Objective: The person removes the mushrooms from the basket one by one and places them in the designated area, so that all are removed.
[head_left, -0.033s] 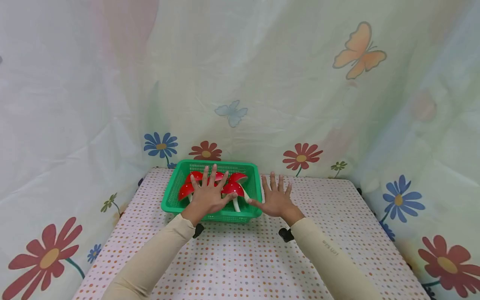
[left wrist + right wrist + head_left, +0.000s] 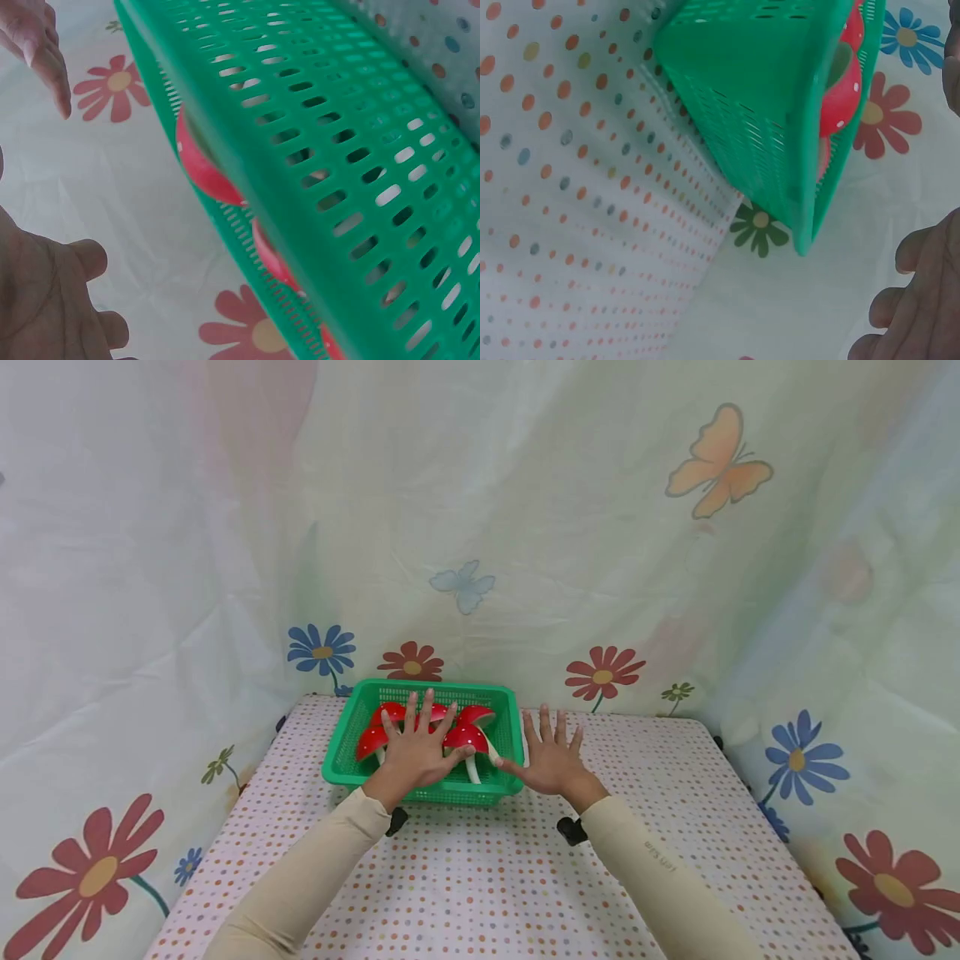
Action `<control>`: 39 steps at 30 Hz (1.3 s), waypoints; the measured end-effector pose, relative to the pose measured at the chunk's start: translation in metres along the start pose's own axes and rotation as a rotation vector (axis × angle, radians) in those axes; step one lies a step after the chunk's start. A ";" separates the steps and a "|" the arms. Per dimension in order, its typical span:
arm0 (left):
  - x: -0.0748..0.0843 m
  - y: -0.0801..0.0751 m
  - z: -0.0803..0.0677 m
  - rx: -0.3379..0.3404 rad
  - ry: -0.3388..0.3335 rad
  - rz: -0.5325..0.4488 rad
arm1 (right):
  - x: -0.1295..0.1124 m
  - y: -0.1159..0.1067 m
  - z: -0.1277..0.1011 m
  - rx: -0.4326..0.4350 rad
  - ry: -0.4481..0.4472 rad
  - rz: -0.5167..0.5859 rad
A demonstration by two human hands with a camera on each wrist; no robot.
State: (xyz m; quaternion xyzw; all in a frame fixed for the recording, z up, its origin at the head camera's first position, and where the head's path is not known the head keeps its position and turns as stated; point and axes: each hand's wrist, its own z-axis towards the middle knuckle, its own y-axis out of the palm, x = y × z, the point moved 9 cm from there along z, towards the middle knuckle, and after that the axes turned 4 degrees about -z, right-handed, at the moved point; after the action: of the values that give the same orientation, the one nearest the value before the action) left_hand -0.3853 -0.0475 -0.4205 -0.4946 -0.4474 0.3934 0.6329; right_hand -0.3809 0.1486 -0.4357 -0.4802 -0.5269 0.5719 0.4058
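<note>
The person's left grip (image 2: 417,757) is hovering above a green plastic basket (image 2: 487,789), its fingers spread wide and holding nothing. Below that grip, several mushrooms (image 2: 467,737) with red, white-spotted caps and white stems are lying inside the basket, and the grip is hiding part of the group in the head view. The right grip (image 2: 553,763) is hovering beside the basket's right end, likewise holding nothing, its fingers fanned and its thumb pointing toward the rim. Beneath both grips, a dotted tabletop (image 2: 480,877) is bearing the basket. Beyond them, a pale curtain (image 2: 570,527) printed with flowers and butterflies is hanging.
</note>
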 end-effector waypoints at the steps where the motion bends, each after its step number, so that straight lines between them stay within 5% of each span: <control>1: -0.001 0.001 0.001 -0.007 -0.002 -0.004 | -0.001 0.001 0.001 0.002 -0.003 0.008; 5: -0.012 0.001 0.008 -0.018 -0.015 -0.040 | -0.002 0.003 0.006 0.023 -0.011 0.034; 8: -0.035 -0.010 0.013 0.007 -0.039 -0.148 | -0.004 -0.002 0.010 0.102 -0.026 0.103; 15: -0.143 -0.035 0.005 0.177 -0.243 -0.606 | -0.007 -0.019 0.012 0.301 -0.088 0.327; 20: -0.198 -0.014 0.005 0.176 -0.327 -0.899 | -0.006 -0.017 0.016 0.380 -0.122 0.429; 28: -0.212 0.038 0.013 0.093 -0.368 -1.019 | -0.015 0.008 0.034 0.326 -0.134 0.585; 39: -0.214 0.061 -0.003 0.038 -0.412 -1.042 | -0.034 0.035 0.058 0.259 -0.120 0.479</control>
State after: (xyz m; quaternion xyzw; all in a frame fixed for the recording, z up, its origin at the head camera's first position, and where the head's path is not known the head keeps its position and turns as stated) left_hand -0.4481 -0.2374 -0.5180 -0.1095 -0.7398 0.1249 0.6520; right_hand -0.4286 0.0995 -0.4676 -0.5004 -0.3440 0.7416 0.2851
